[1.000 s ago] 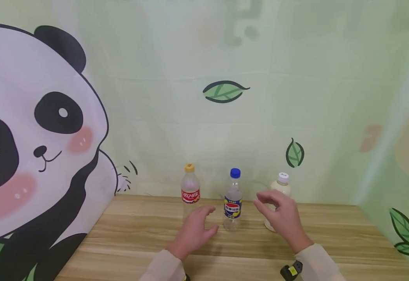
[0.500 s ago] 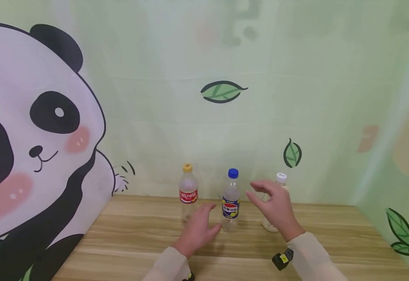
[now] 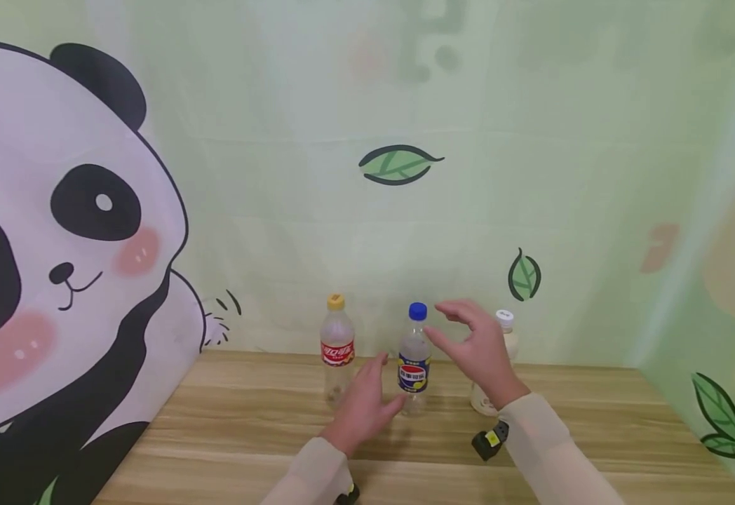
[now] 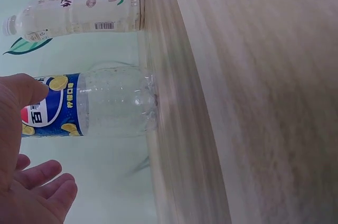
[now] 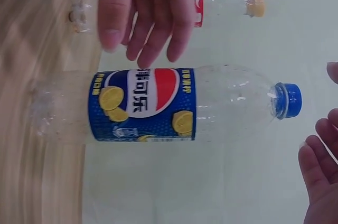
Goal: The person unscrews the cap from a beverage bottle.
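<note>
Neither hand has a grip on anything. The left hand (image 3: 362,410) is released, fingers loosely spread, with its fingertips just beside the lower body of the blue-label bottle (image 3: 414,361); the left wrist view shows the thumb (image 4: 21,91) close against the label, though whether it actually touches cannot be told. The right hand (image 3: 476,345) is also released, fingers straight and slightly fanned, held in the air near the blue cap (image 3: 417,311) without touching it; in the right wrist view its fingertips (image 5: 317,166) sit just off the cap's end.

The blue-label bottle stands upright, clear and seemingly empty, near the far edge of the tabletop (image 3: 228,428), about midway along that edge. To its left, a little apart, stands a clear red-label bottle (image 3: 336,347) with a yellow cap, also upright. To its right, partly hidden behind the right hand, stands a pale, cream-coloured bottle (image 3: 492,382) with a white cap.

Both forearms wear light beige sleeves, and a small dark device (image 3: 489,441) with a yellow mark sits at the right wrist. Behind the tabletop hangs a pale green backdrop (image 3: 531,140) printed with leaves, and a large cartoon panda (image 3: 58,245) fills its left side.
</note>
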`<state>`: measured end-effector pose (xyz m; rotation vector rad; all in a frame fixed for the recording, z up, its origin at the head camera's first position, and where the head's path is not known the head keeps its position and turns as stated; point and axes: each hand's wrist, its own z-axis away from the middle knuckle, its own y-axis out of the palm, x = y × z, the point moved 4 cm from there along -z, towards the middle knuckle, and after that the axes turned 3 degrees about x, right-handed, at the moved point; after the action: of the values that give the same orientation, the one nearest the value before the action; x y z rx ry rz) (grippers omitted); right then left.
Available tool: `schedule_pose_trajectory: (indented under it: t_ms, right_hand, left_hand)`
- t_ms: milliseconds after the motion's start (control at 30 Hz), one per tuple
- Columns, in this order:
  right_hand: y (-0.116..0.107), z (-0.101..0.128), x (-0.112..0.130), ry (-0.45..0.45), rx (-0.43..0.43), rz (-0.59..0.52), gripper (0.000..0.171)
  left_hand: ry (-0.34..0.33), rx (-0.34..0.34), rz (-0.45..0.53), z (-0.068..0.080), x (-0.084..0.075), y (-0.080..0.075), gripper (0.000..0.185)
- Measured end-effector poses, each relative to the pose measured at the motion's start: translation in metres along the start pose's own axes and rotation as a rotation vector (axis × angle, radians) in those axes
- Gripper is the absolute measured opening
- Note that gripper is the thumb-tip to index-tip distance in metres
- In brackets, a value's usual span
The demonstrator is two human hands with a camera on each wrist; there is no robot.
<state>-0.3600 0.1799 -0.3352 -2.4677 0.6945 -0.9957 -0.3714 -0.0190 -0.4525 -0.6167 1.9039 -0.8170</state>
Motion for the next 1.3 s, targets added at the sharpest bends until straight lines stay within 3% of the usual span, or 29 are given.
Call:
schedule_pose_trajectory:
  t_ms: [200,600,800,967,1300]
  right_hand:
    - [0.001,-0.01,0.003,0.039,0.011,-0.027,0.045]
    - [0.011,-0.021,-0.016,0.235,0.127,-0.178,0.061]
    - [0.017,-0.024,-0.023,0.285,0.165,-0.212,0.063]
    - [0.022,-0.026,-0.028,0.328,0.191,-0.246,0.062]
    - [0.03,-0.031,-0.036,0.359,0.215,-0.248,0.064]
  left_hand:
    - [-0.037,0.023,0.038,-0.002,0.004,0.002,0.087]
    - [-0.094,0.018,0.195,-0.015,0.007,0.014,0.096]
    - [-0.077,0.017,0.256,-0.024,0.003,0.017,0.098]
    - [-0.065,0.03,0.367,-0.032,0.002,0.022,0.096]
    - [-0.071,0.072,0.503,-0.042,-0.001,0.023,0.093]
